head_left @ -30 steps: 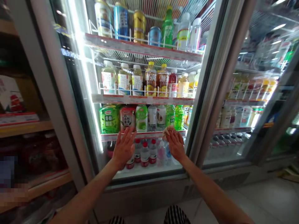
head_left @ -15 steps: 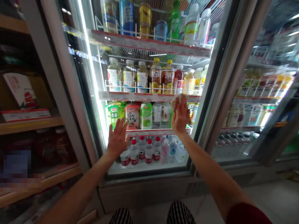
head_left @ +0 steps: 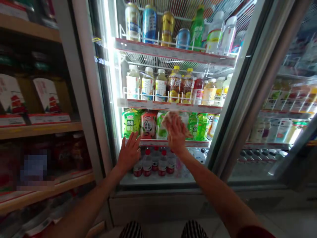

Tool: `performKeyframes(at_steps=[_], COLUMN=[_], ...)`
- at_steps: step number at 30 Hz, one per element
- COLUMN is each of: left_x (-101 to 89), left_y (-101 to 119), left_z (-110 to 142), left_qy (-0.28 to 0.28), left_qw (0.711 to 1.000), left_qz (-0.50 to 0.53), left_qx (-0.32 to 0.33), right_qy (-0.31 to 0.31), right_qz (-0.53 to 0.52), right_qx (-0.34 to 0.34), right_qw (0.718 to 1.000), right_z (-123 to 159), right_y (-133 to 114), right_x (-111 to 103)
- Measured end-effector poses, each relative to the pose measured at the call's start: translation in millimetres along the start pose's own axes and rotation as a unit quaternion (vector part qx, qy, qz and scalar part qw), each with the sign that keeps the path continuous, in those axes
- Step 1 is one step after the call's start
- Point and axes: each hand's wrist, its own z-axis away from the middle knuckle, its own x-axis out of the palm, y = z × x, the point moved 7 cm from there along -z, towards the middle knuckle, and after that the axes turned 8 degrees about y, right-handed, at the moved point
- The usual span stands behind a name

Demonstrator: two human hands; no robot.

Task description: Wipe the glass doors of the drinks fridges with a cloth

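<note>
A lit drinks fridge with a glass door (head_left: 158, 181) stands before me. My right hand (head_left: 177, 134) presses a crumpled light brown cloth (head_left: 169, 116) flat on the glass, about level with the third shelf. To its left, my left hand (head_left: 129, 152) rests on the glass with fingers spread and nothing in it. Behind the hands, inside the fridge, I see a green bottle (head_left: 130, 124) and a red-brown bottle (head_left: 148, 125). The cloth and right hand partly hide the bottles at the middle of that row.
Upper fridge shelves hold cans (head_left: 149, 23) and tea bottles (head_left: 160, 84); small red-capped bottles (head_left: 162, 163) stand at the bottom. A metal door frame (head_left: 250, 96) runs up the right side, with another fridge beyond. Wooden shelves (head_left: 42, 130) with large bottles are on the left.
My right hand has slid the cloth leftwards and slightly down across the glass, nearer my left hand. The left hand stays spread on the glass. The view has shifted a little.
</note>
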Motion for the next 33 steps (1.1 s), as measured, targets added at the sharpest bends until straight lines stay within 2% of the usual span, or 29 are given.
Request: performKeyframes(at_steps=[3, 4, 5, 9, 10, 12, 14, 16, 17, 20, 21, 22, 25, 26, 27, 29, 31, 32, 33], left_x=[-7.4, -10.1, -12.6, -17.7, -17.8, -19.5, -23.7, -29.1, -32.0, -39.4, -41.1, -42.4, -44.6, -45.1, -45.5, -44.9, -42.6, -40.8, -38.7], left_y=[-17.5, -25.0, -32.6, -55.1, -57.4, -60.7, -65.6, -73.2, -77.6, -89.4, -91.7, -92.8, -91.0, -89.8, -88.8, -86.8, -83.9, -81.6, -78.7], left_z=[11.3, 14.9, 18.3, 30.1, 32.8, 38.0, 43.1, 47.8, 49.8, 53.6, 54.1, 54.3, 53.5, 53.0, 52.4, 50.5, 46.6, 43.8, 40.5], left_qy=[0.002, 0.001, 0.000, -0.019, -0.027, -0.039, -0.045, -0.050, -0.051, -0.051, -0.051, -0.050, -0.048, -0.046, -0.043, -0.041, -0.041, -0.041, -0.042], left_qw=[1.000, 0.999, 0.999, 0.997, 0.996, 0.994, 0.992, 0.990, 0.989, 0.985, 0.984, 0.983, 0.985, 0.986, 0.987, 0.987, 0.987, 0.987, 0.988], left_qz=[-0.017, -0.022, -0.026, -0.033, -0.032, -0.031, -0.037, -0.044, -0.049, -0.058, -0.059, -0.058, -0.050, -0.048, -0.047, -0.044, -0.044, -0.042, -0.038], left_qx=[-0.016, -0.023, -0.032, -0.072, -0.079, -0.093, -0.109, -0.124, -0.132, -0.156, -0.163, -0.165, -0.156, -0.152, -0.150, -0.150, -0.149, -0.147, -0.142], right_qy=[-0.051, -0.054, -0.047, -0.022, -0.030, -0.066, -0.109, -0.135, -0.137, -0.115, -0.107, -0.103, -0.097, -0.093, -0.088, -0.079, -0.077, -0.085, -0.101], right_qz=[-0.086, -0.105, -0.112, -0.080, -0.080, -0.110, -0.163, -0.204, -0.212, -0.186, -0.174, -0.169, -0.190, -0.193, -0.189, -0.163, -0.138, -0.140, -0.155], right_qx=[-0.188, -0.209, -0.198, -0.038, -0.026, -0.080, -0.188, -0.247, -0.240, -0.136, -0.122, -0.135, -0.258, -0.273, -0.256, -0.155, -0.059, -0.052, -0.078], right_qw=[0.977, 0.971, 0.973, 0.996, 0.996, 0.989, 0.962, 0.938, 0.937, 0.966, 0.971, 0.971, 0.942, 0.938, 0.944, 0.971, 0.986, 0.985, 0.980], right_z=[19.4, 19.5, 12.7, -36.9, -41.6, -34.2, -11.7, 4.5, 4.7, -10.8, -13.1, -12.1, 1.2, 1.4, -3.7, -22.3, -33.4, -32.3, -26.7], right_y=[-58.7, -69.8, -74.7, -71.5, -76.8, -101.7, -134.0, -155.7, -160.2, -160.5, -163.1, -169.1, -191.5, -191.3, -184.7, -156.9, -125.1, -115.0, -110.4], right_x=[13.6, 16.6, 19.5, 34.9, 39.2, 47.6, 53.6, 58.9, 62.6, 73.9, 75.4, 75.4, 69.5, 67.7, 66.9, 65.9, 61.9, 58.9, 55.5])
